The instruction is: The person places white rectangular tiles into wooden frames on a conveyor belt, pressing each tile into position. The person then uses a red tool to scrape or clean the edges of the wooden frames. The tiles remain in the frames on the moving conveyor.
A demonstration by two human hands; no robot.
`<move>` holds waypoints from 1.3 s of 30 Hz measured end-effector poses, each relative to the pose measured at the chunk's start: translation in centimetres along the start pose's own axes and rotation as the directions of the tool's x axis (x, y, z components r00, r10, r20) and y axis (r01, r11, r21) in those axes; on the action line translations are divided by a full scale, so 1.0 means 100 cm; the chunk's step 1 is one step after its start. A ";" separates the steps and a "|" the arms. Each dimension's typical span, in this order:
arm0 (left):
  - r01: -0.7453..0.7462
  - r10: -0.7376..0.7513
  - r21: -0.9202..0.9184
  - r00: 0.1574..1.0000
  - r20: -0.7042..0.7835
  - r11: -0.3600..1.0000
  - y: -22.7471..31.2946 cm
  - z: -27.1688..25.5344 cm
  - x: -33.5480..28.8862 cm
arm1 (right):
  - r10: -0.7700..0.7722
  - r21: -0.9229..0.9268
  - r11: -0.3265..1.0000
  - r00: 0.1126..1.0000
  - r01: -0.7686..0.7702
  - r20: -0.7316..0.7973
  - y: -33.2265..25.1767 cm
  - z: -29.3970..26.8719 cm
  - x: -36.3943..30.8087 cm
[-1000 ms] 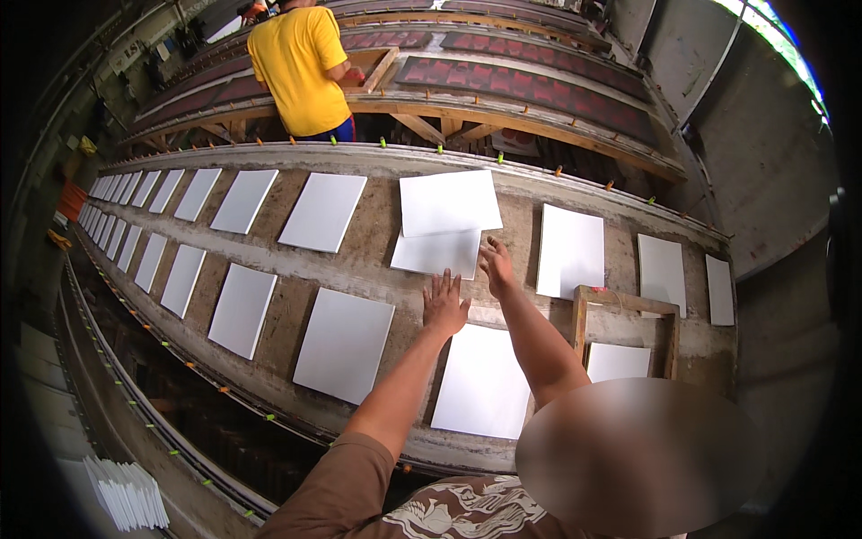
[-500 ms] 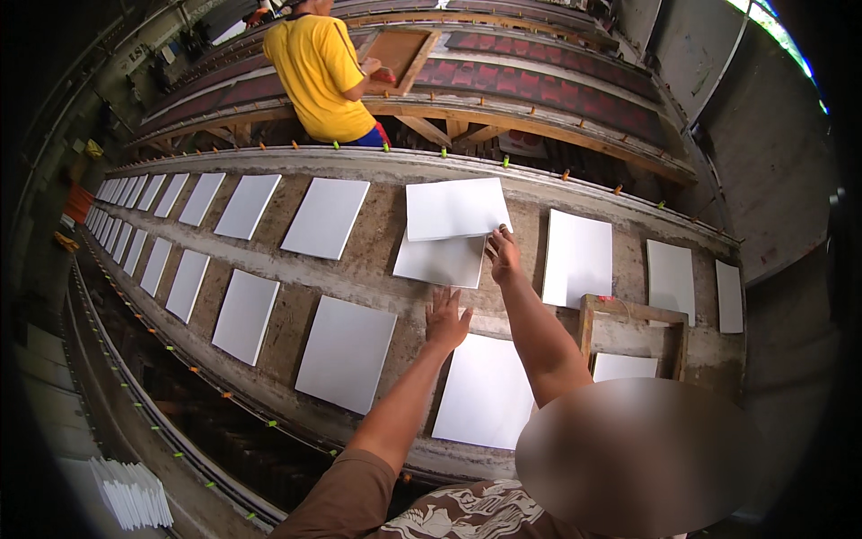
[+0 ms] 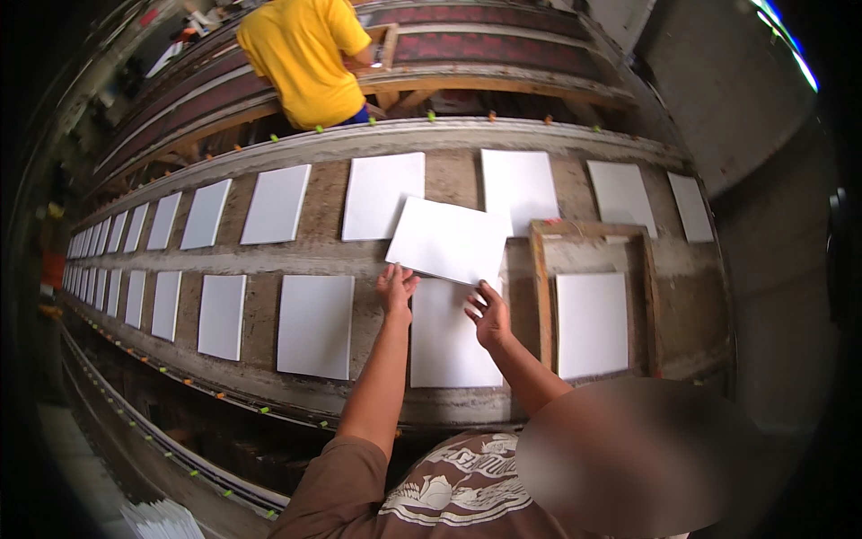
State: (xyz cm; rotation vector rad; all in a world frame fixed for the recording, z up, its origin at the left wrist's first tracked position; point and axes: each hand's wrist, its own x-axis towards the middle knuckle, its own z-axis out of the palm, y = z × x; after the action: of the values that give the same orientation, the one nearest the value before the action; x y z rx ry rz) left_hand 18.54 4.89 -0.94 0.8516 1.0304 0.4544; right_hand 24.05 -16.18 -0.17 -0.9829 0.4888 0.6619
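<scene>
A white rectangular sheet (image 3: 449, 238) is held tilted above the table, its near edge between my two hands. My left hand (image 3: 395, 289) grips its near left corner. My right hand (image 3: 488, 314) pinches the near right corner between thumb and forefinger, the other fingers loosely curled. Just below lies a white pile in the near row (image 3: 453, 346), partly covered by the sheet and my right hand. The far-row pile (image 3: 382, 189) is overlapped at its near right corner by the held sheet.
Two rows of white piles run along the long brown table (image 3: 691, 301). A wooden frame (image 3: 543, 305) surrounds one near-row pile (image 3: 593, 323) at right. Across the table a person in a yellow shirt (image 3: 305, 63) stands at another table. Clips line the rails.
Both hands have brought the white sheet nearer to me, from above a far-row pile. My left hand, flat before, now grips it. The head view has shifted.
</scene>
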 end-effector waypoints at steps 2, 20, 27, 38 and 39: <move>-0.006 0.011 0.083 0.998 -0.069 0.997 -0.013 -0.001 -0.007 | -0.002 -0.038 0.999 1.000 0.002 0.000 -0.002 -0.007 -0.028; -0.378 0.146 0.684 0.916 0.373 0.624 -0.186 0.094 -0.232 | -0.775 -0.952 -0.207 0.556 0.226 0.301 -0.221 -0.249 -0.079; -0.372 0.274 0.753 0.926 0.260 0.543 -0.213 0.096 -0.245 | -0.631 -0.995 -0.102 0.772 0.017 0.078 -0.286 -0.365 -0.100; -0.391 0.331 0.829 0.905 0.267 0.399 -0.212 0.115 -0.262 | -0.439 -0.997 -0.001 0.895 0.083 0.075 -0.289 -0.402 -0.105; -0.390 0.344 0.836 0.902 0.261 0.387 -0.213 0.112 -0.261 | -0.420 -0.997 -0.018 0.905 0.070 0.071 -0.289 -0.401 -0.105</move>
State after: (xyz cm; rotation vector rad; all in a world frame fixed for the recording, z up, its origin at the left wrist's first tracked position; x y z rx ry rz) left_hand 15.18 -30.44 -0.53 2.0786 1.0045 0.2335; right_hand 33.68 -65.48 4.71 -2.5695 -0.0979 0.4591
